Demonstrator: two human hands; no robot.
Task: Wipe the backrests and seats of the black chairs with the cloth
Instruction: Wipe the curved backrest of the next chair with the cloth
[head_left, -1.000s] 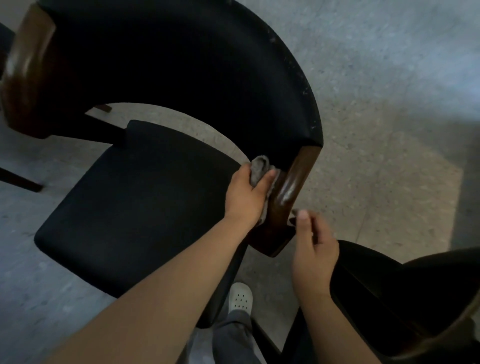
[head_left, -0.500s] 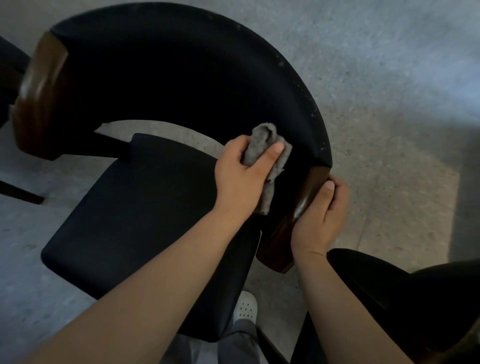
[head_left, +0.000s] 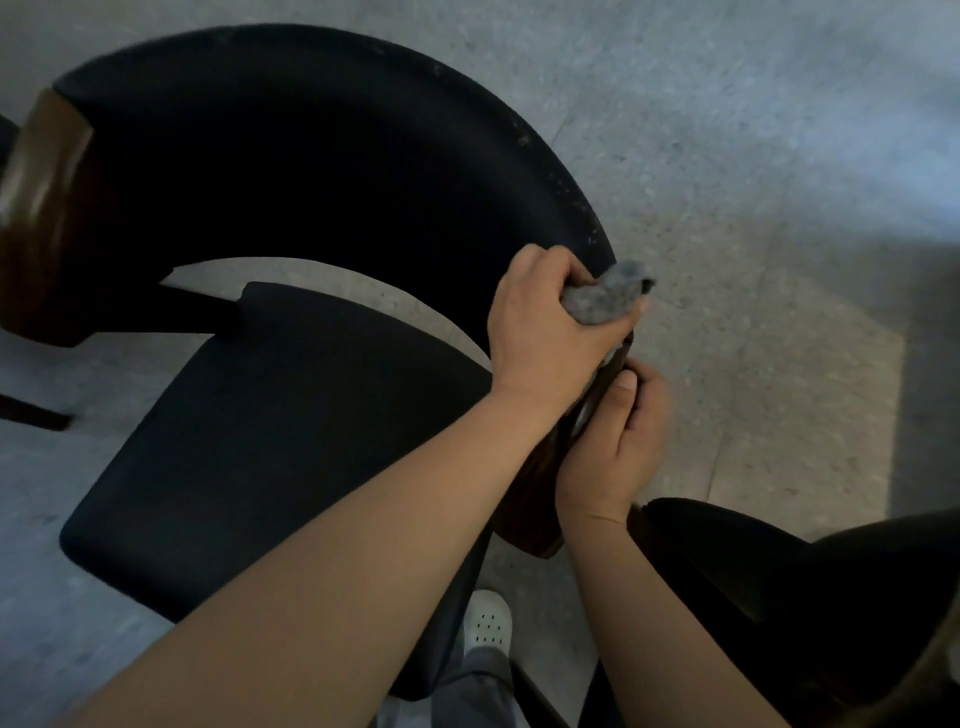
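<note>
The left hand (head_left: 550, 332) bunches the grey cloth (head_left: 605, 300) at the right end of the backrest (head_left: 337, 171). The right hand (head_left: 615, 441) grips the wooden armrest (head_left: 535, 519). Pale specks (head_left: 566, 197) dot the rim, and the seat (head_left: 270, 441) and near-right chair (head_left: 810, 597) likely await wiping.

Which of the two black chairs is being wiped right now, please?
The central chair: the left hand grips the cloth at its backrest edge, not the lower-right chair.

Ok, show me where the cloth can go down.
The black padded seat is bare between the curved black backrest and the left forearm. Crowded: the backrest's right end, with left hand, crumpled grey cloth and right hand.
</note>
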